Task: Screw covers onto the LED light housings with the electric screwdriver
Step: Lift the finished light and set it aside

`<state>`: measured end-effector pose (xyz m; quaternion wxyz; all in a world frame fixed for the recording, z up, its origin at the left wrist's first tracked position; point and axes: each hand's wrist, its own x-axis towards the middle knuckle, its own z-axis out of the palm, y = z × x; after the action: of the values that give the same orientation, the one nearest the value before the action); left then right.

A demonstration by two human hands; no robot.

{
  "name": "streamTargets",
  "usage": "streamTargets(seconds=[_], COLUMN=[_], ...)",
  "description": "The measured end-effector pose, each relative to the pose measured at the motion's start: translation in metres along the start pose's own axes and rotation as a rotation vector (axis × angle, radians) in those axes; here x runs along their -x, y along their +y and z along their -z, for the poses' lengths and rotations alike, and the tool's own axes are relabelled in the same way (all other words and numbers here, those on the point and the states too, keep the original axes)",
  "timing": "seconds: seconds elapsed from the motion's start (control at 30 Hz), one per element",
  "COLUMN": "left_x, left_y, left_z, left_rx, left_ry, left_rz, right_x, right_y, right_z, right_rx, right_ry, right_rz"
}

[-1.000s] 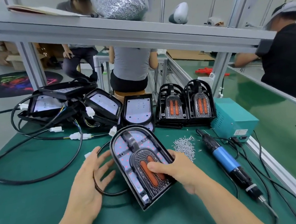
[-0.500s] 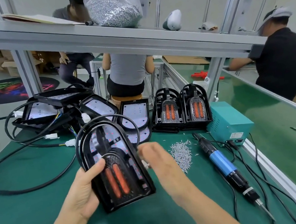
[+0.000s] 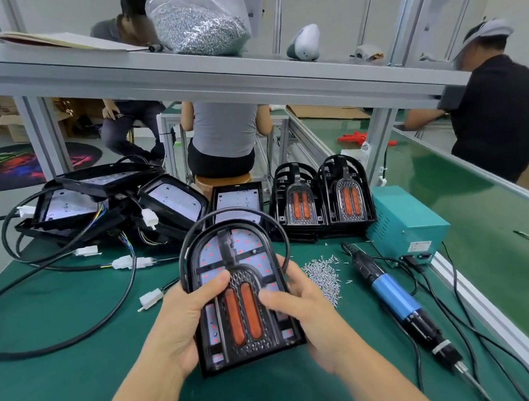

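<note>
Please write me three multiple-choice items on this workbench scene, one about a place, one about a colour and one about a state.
1. Where does the electric screwdriver lie?
A. On the mat, right of the held light
B. On the upper shelf
C. In the left hand

2. What colour are the two long lenses in the cover of the held light?
A. Green
B. Orange
C. White

3. How is the LED light housing held?
A. Flat on the mat, untouched
B. Gripped by both hands
C. By one hand only

Answers: 1 A, it lies on the green mat beside the loose screws; 2 B, both lenses show orange; 3 B, the left hand and right hand grip its sides.
</note>
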<state>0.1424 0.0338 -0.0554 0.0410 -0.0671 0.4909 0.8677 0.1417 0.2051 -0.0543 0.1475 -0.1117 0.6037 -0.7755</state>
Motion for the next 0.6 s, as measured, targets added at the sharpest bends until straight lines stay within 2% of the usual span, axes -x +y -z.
streamTargets(seconds=[0.1, 0.37, 0.47, 0.6], left_x=[-0.003, -0.007, -0.009, -0.019], left_y=[0.003, -0.006, -0.023, -0.040], left_z=[-0.017, -0.078, -0.102, -0.141], left_rx=[-0.048, -0.219, -0.228, -0.241], left_ry=[-0.010, -0.150, -0.239, -0.280], left_rz=[-0.040, -0.244, -0.216, -0.162], right_x=[0.005, 0.019, 0.025, 0.037], right_y=[-0.002, -0.032, -0.043, -0.056], right_z=[0.005, 0.048, 0.067, 0.099], right_rx=[-0.005, -0.084, -0.122, -0.195], right_ry=[0.152, 0.388, 0.499, 0.594], right_rz=[0.081, 0.252, 0.313, 0.351])
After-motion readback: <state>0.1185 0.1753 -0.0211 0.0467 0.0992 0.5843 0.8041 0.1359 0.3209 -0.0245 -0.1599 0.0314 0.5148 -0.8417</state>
